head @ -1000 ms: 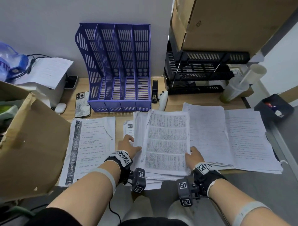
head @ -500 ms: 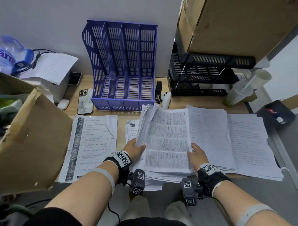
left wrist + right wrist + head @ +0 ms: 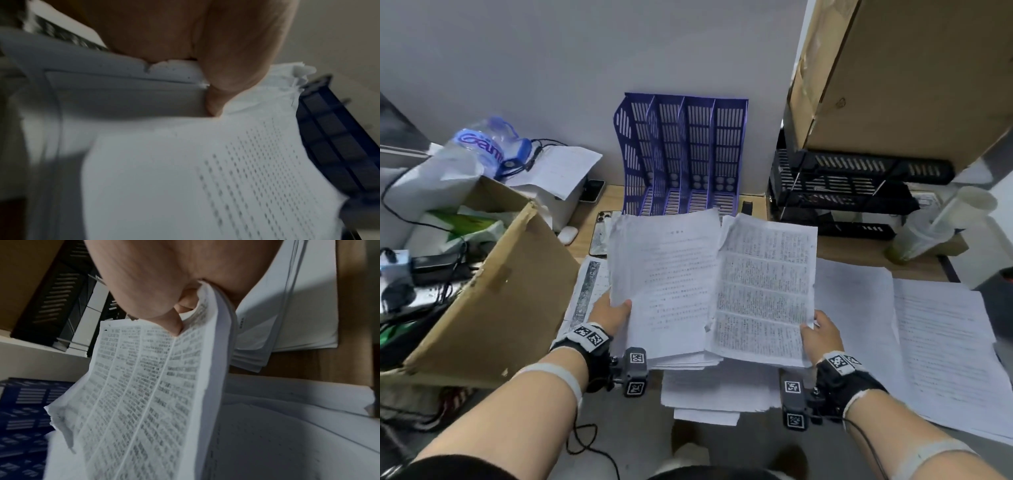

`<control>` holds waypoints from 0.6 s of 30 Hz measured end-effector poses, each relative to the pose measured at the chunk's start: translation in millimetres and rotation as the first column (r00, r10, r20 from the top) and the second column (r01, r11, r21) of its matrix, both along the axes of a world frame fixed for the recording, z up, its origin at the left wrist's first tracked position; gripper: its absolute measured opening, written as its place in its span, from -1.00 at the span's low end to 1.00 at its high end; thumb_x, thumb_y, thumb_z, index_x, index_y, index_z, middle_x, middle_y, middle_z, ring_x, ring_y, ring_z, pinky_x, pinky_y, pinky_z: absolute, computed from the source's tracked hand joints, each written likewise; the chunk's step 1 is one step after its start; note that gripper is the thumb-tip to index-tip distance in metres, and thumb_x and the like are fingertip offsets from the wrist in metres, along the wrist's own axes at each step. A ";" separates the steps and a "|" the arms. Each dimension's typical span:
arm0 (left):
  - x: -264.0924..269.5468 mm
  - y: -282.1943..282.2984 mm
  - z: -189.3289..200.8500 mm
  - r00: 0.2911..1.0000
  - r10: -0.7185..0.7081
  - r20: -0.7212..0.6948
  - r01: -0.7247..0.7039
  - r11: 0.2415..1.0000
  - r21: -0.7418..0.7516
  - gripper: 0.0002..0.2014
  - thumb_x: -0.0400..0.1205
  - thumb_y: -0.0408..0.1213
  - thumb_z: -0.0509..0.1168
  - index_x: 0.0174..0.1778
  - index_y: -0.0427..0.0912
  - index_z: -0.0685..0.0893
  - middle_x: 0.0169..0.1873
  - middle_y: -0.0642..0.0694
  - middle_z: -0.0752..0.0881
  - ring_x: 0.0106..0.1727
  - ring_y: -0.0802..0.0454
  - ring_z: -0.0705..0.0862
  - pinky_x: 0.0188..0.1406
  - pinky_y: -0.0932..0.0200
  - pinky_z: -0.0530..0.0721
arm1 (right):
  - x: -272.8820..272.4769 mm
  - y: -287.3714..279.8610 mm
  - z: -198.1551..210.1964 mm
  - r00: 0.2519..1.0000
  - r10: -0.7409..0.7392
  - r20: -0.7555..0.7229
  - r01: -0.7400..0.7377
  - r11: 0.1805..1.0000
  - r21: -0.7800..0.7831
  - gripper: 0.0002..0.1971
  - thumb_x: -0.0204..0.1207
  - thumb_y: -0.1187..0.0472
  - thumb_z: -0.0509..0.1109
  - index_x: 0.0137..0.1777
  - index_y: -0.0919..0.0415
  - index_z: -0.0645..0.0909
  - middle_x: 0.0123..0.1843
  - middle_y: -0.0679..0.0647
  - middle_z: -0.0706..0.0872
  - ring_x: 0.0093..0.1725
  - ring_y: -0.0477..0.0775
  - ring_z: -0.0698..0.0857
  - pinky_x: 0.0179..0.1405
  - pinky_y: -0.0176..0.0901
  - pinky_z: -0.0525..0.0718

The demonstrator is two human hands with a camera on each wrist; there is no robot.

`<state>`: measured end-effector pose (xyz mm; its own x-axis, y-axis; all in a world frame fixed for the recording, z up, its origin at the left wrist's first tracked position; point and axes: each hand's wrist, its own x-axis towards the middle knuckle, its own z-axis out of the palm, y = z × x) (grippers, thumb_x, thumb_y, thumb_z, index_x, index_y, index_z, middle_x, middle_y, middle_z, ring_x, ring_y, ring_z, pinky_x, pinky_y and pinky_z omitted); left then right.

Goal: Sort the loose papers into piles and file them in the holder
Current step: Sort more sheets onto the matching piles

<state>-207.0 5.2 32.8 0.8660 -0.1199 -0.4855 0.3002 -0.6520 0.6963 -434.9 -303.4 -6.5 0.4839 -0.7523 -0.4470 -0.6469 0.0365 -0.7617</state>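
Note:
I hold a thick stack of printed papers [image 3: 671,284] lifted off the desk, tilted up toward me. My left hand [image 3: 613,313] grips its left edge, thumb on top [image 3: 216,104]. My right hand [image 3: 820,330] pinches the right edge of a densely printed top sheet [image 3: 763,291], which has swung off to the right; in the right wrist view the thumb presses this sheet [image 3: 144,386]. The purple slotted file holder [image 3: 685,154] stands against the wall behind the stack, its compartments showing no papers. More loose papers [image 3: 715,390] lie under the lifted stack.
Two paper piles [image 3: 935,342] lie on the desk at the right, another sheet [image 3: 585,291] at the left. A cardboard box flap [image 3: 493,298] stands close on the left. Black trays [image 3: 842,192] under a big carton [image 3: 914,75] at back right. A phone [image 3: 601,236] lies by the holder.
Both hands have raised the stack off the desk and tilted it up. The top dense-print sheet has slid right, baring a lighter-printed page. The camera view has pulled back and up.

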 end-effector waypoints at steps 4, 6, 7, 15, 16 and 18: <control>6.1 30.4 9.2 0.980 0.186 0.071 -0.189 0.981 0.042 -0.56 0.69 -0.38 0.25 0.52 -0.31 0.48 0.42 -0.33 0.60 0.42 -0.33 0.58 0.43 -0.07 0.49 | 6.3 20.6 -10.6 0.990 0.101 -0.095 -0.100 0.995 0.017 -0.75 0.63 0.41 0.17 0.23 0.27 0.57 0.03 0.12 0.59 0.00 0.14 0.57 0.00 -0.15 0.51; 5.7 38.5 11.7 0.957 0.271 0.104 -0.275 0.961 0.028 -0.58 0.69 -0.43 0.20 0.50 -0.34 0.48 0.43 -0.35 0.59 0.41 -0.33 0.57 0.40 -0.05 0.49 | 10.3 30.7 -22.6 0.980 0.147 -0.136 -0.143 0.989 0.043 -0.73 0.61 0.42 0.15 0.22 0.25 0.58 0.03 0.14 0.63 0.00 0.17 0.59 0.02 -0.13 0.55; 4.6 40.4 12.7 0.943 0.306 0.133 -0.311 0.950 0.020 -0.58 0.69 -0.46 0.16 0.51 -0.34 0.47 0.43 -0.34 0.58 0.41 -0.34 0.57 0.39 -0.05 0.48 | 11.7 34.9 -28.0 0.972 0.171 -0.159 -0.165 0.985 0.047 -0.73 0.60 0.41 0.15 0.19 0.22 0.59 0.04 0.15 0.67 0.00 0.19 0.62 0.06 -0.10 0.59; 1.1 26.8 24.4 0.936 0.325 0.133 -0.323 0.946 -0.041 -0.52 0.69 -0.50 0.10 0.57 -0.28 0.39 0.47 -0.30 0.55 0.45 -0.32 0.54 0.34 0.04 0.45 | 25.2 51.5 -43.7 0.906 0.309 -0.288 -0.300 0.951 0.077 -0.91 0.53 0.37 0.23 -0.04 0.24 0.55 0.03 0.24 0.72 -0.07 0.22 0.64 -0.04 -0.08 0.59; 0.2 21.9 23.7 0.956 0.271 0.114 -0.267 0.963 -0.046 -0.53 0.68 -0.48 0.13 0.56 -0.28 0.40 0.45 -0.28 0.57 0.43 -0.30 0.55 0.31 0.07 0.45 | 27.8 51.7 -43.4 0.910 0.303 -0.282 -0.290 0.953 0.090 -0.87 0.54 0.36 0.24 0.03 0.28 0.57 0.09 0.26 0.72 -0.02 0.24 0.66 0.01 -0.07 0.60; -2.4 10.3 19.1 0.988 0.144 0.056 -0.140 0.988 -0.070 -0.53 0.65 -0.41 0.21 0.52 -0.25 0.45 0.33 -0.20 0.63 0.38 -0.21 0.59 0.35 0.06 0.45 | 34.0 52.1 -34.0 0.945 0.212 -0.249 -0.208 0.977 0.045 -0.72 0.58 0.26 0.28 0.26 0.31 0.55 0.25 0.29 0.64 0.15 0.31 0.66 0.10 -0.06 0.56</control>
<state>-209.4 15.5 51.9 0.9039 -0.0234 -0.4270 0.3428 -0.5576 0.7560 -400.9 -251.3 -40.5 0.5002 -0.6368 -0.5867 -0.8117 -0.1089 -0.5738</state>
